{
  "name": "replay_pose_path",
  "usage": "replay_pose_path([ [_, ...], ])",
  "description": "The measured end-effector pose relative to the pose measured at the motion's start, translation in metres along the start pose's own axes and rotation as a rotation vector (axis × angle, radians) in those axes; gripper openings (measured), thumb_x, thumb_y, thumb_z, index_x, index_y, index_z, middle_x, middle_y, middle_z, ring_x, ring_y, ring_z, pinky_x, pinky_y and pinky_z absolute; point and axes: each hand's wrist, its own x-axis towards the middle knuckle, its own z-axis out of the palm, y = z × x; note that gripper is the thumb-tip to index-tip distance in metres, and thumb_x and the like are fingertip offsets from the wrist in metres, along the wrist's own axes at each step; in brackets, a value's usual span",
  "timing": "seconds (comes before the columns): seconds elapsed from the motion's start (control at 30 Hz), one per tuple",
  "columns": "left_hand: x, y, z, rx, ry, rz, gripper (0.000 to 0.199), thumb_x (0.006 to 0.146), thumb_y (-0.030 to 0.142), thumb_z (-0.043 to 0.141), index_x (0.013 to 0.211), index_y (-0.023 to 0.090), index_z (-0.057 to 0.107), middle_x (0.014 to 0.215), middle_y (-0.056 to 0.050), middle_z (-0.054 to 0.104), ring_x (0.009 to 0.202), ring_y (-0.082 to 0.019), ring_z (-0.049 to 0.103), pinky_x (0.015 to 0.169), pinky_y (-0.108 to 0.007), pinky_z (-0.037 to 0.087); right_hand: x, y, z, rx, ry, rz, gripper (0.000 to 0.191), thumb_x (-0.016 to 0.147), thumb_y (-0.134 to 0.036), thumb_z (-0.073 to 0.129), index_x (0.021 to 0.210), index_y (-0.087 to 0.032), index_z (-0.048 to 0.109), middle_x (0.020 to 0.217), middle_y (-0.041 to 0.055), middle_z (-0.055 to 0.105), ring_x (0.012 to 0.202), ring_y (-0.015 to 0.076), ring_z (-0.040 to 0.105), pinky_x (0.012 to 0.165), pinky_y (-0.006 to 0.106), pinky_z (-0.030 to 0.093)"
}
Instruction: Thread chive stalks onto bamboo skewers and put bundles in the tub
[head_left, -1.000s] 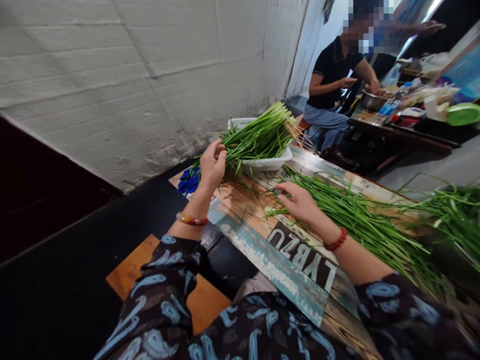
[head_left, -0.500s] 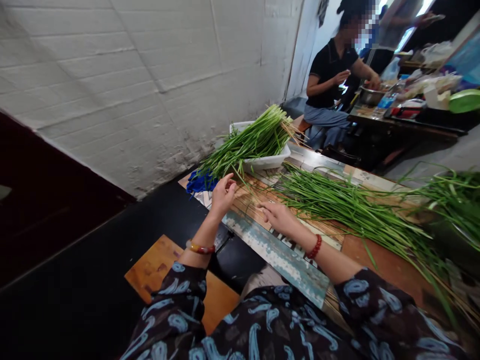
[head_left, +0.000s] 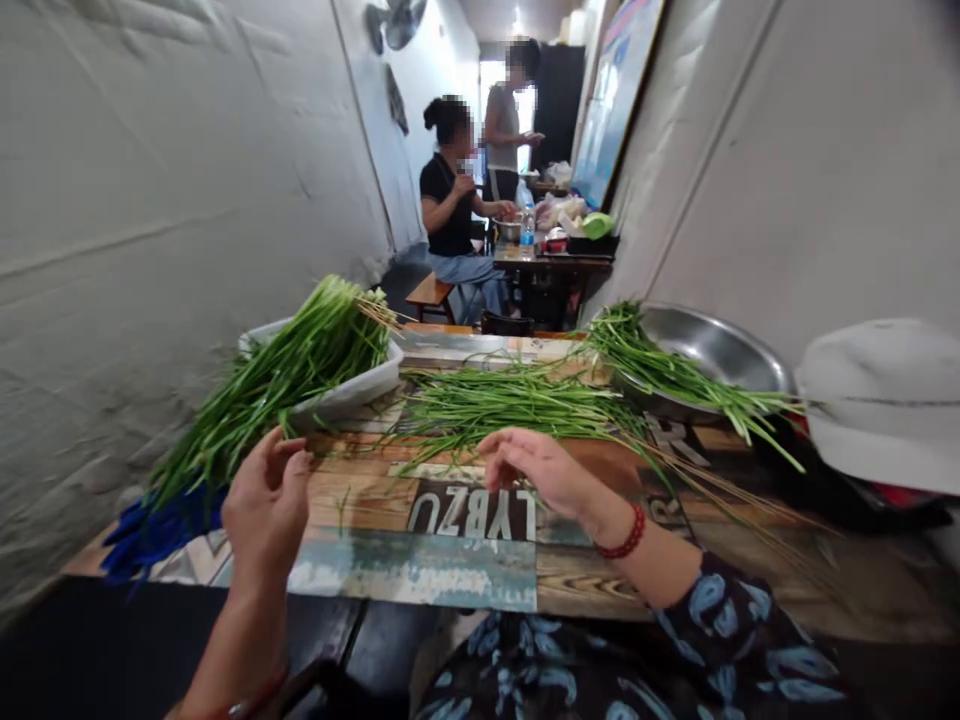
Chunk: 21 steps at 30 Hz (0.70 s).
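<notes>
Over the left part of the table, my left hand (head_left: 266, 495) is raised with curled fingers and a gap between thumb and fingertips. It holds nothing I can see and is nearest the leaf ends of a large bundle of garlic chives (head_left: 300, 345), which lies across a white plastic basket (head_left: 360, 388). My right hand (head_left: 536, 470) hovers palm down, fingers loosely bent and apart, at the near edge of a spread pile of garlic chives (head_left: 517, 400). Nothing shows in its fingers. A thin loose blade (head_left: 341, 510) lies on the wood-patterned tabletop (head_left: 360, 480) between both hands.
More chives (head_left: 637, 350) hang over a steel basin (head_left: 727, 350) at right, near a white cap (head_left: 885, 400). Blue cloth (head_left: 157, 530) lies at the left corner. Pale dry stalks (head_left: 720, 475) stretch rightward. Two people are farther back by another table (head_left: 555, 262).
The view has swung right and up, bringing the basin and cap into sight. My hands have moved apart; the thin stalk by my right fingers no longer shows there.
</notes>
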Motion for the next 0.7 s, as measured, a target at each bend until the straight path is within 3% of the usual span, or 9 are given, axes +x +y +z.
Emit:
replay_pose_path([
  [0.03,-0.003,0.023,0.005,0.012,0.033,0.018,0.054,0.093,0.041,0.053,0.145,0.048,0.041,0.123,0.0,0.07,0.1,-0.028,0.071,0.091,-0.055,0.059,-0.006,0.002,-0.008,0.114,0.087,0.02,0.022,0.096,-0.034,0.054,0.105,-0.017,0.063,0.078,0.0021,0.072,0.07,0.0115,0.067,0.062,0.021,0.049],
  [0.1,-0.01,0.07,0.023,-0.024,-0.009,0.221,0.052,0.093,0.035,0.057,0.144,0.038,0.048,0.122,-0.006,0.069,0.104,-0.027,0.069,0.089,-0.048,0.06,-0.013,0.01,-0.018,0.287,0.209,0.081,0.021,0.094,-0.034,0.057,0.104,-0.017,0.063,0.08,0.0026,0.072,0.071,0.0112,0.068,0.062,0.02,0.048],
  [0.2,-0.029,0.131,0.059,-0.061,-0.285,0.613,0.057,0.09,0.027,0.063,0.145,0.03,0.048,0.14,-0.012,0.06,0.127,-0.028,0.059,0.106,-0.048,0.052,-0.019,0.027,-0.026,0.441,0.291,0.141,0.022,0.092,-0.034,0.061,0.105,-0.017,0.065,0.084,0.0036,0.074,0.075,0.0124,0.069,0.065,0.022,0.051],
  [0.27,-0.046,0.158,0.081,-0.091,-0.453,0.835,0.055,0.09,0.026,0.066,0.143,0.027,0.051,0.147,-0.013,0.055,0.136,-0.029,0.052,0.111,-0.047,0.047,-0.021,0.037,-0.029,0.495,0.305,0.112,0.022,0.087,-0.034,0.066,0.101,-0.018,0.067,0.087,0.0041,0.074,0.077,0.0139,0.069,0.068,0.024,0.053],
  [0.37,-0.064,0.18,0.105,-0.19,-0.411,1.001,0.043,0.092,0.019,0.062,0.135,0.024,0.06,0.143,-0.013,0.059,0.137,-0.027,0.051,0.113,-0.047,0.045,-0.026,0.045,-0.033,0.534,0.299,0.041,0.02,0.08,-0.033,0.069,0.095,-0.02,0.068,0.092,0.0044,0.075,0.083,0.0166,0.069,0.072,0.026,0.055],
  [0.5,-0.067,0.192,0.118,-0.28,-0.343,1.067,0.035,0.093,0.013,0.058,0.125,0.023,0.066,0.132,-0.011,0.068,0.132,-0.025,0.056,0.113,-0.046,0.044,-0.033,0.051,-0.039,0.595,0.309,0.009,0.021,0.084,-0.029,0.058,0.098,-0.023,0.071,0.098,0.0049,0.074,0.086,0.0178,0.068,0.068,0.027,0.055],
  [0.6,-0.063,0.2,0.121,-0.301,-0.37,1.08,0.033,0.093,0.012,0.057,0.122,0.023,0.067,0.127,-0.009,0.071,0.129,-0.023,0.059,0.113,-0.045,0.045,-0.037,0.053,-0.037,0.626,0.31,-0.017,0.023,0.087,-0.026,0.052,0.102,-0.023,0.07,0.102,0.0052,0.072,0.087,0.0168,0.067,0.066,0.026,0.054],
  [0.7,-0.053,0.209,0.117,-0.363,-0.366,0.991,0.021,0.092,0.014,0.06,0.109,0.022,0.069,0.118,-0.008,0.075,0.121,-0.022,0.064,0.11,-0.044,0.047,-0.042,0.049,-0.036,0.513,0.309,-0.035,0.023,0.091,-0.034,0.055,0.107,-0.024,0.068,0.102,0.0058,0.072,0.086,0.0178,0.068,0.068,0.028,0.055],
])
